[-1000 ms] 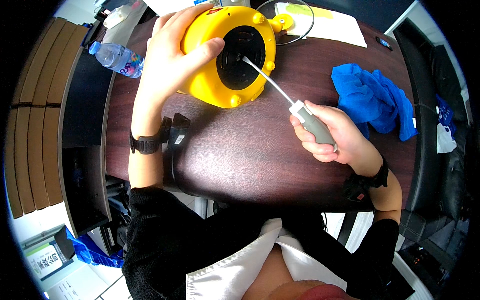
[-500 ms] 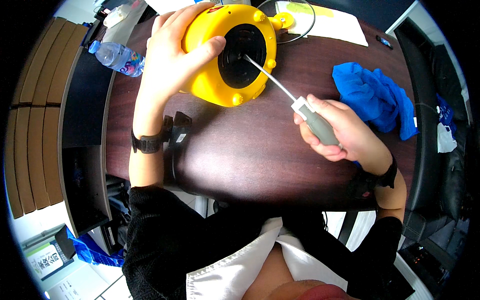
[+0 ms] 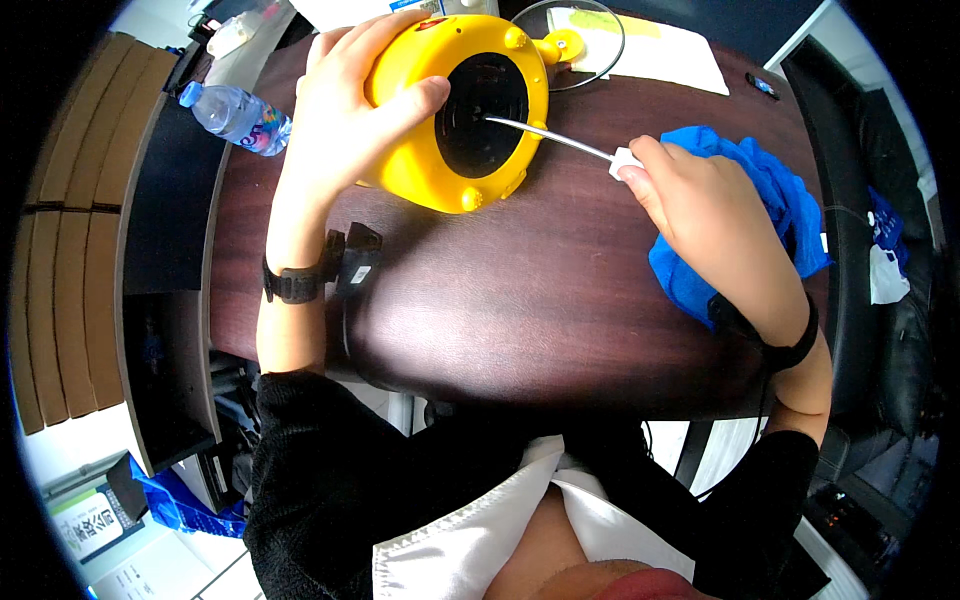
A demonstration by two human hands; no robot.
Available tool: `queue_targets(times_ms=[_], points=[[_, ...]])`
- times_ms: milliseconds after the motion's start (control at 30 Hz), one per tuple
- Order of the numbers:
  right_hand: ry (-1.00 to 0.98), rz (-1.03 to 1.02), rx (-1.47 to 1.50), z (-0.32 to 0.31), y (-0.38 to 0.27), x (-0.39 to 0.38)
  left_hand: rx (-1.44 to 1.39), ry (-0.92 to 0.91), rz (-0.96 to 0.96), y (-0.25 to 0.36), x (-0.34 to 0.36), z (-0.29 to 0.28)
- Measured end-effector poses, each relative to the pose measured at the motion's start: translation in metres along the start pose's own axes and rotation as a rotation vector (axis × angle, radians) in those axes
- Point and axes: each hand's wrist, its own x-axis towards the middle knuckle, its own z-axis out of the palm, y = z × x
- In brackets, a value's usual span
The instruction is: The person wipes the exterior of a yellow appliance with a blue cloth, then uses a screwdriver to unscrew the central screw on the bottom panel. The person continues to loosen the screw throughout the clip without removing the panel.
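My left hand grips a rounded yellow device on its left side, thumb lying over the rim of its black recessed face. That face is tilted toward me, and small yellow knobs stick out around it. My right hand is closed around the handle of a screwdriver, its white collar showing at the thumb while the rest is covered. The thin metal shaft points left, across the yellow rim. Its tip lies over the middle of the black face; I cannot tell whether it touches.
A blue cloth lies crumpled on the dark wooden table, partly under my right forearm. A plastic bottle lies at the left edge. Paper sheets, a looped cable and a small dark item are at the back.
My right hand has rolled over and moved up and right, so its back now faces up and covers the grey handle. The shaft lies flatter. My left hand and the yellow device have barely moved.
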Motion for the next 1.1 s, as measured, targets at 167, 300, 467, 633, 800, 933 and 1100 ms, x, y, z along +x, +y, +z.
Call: queue_targets(times_ms=[167,300,467,633,800,933,1100], points=[[-0.062,0.034,0.253,-0.005,0.01,0.001,0.039,-0.019,0.021,0.008,0.002,0.0],[-0.342,0.379,1.009,-0.001,0.007,-0.004,0.1,0.007,0.045,0.002,0.0,0.003],[-0.221,0.301,0.827,0.011,0.003,-0.007,0.013,-0.022,0.018,0.007,0.001,0.002],[-0.225,0.293,0.936,0.007,0.006,-0.007,-0.002,-0.011,-0.009,0.006,0.0,0.001],[-0.474,0.618,1.696,0.012,0.002,-0.01,0.001,-0.01,-0.009,0.005,0.0,0.001],[-0.586,0.605,1.808,0.027,0.0,-0.012,-0.005,-0.01,0.003,0.002,-0.001,0.001],[-0.614,0.607,1.829,0.026,0.0,-0.014,-0.003,-0.012,0.001,0.003,0.0,0.002]])
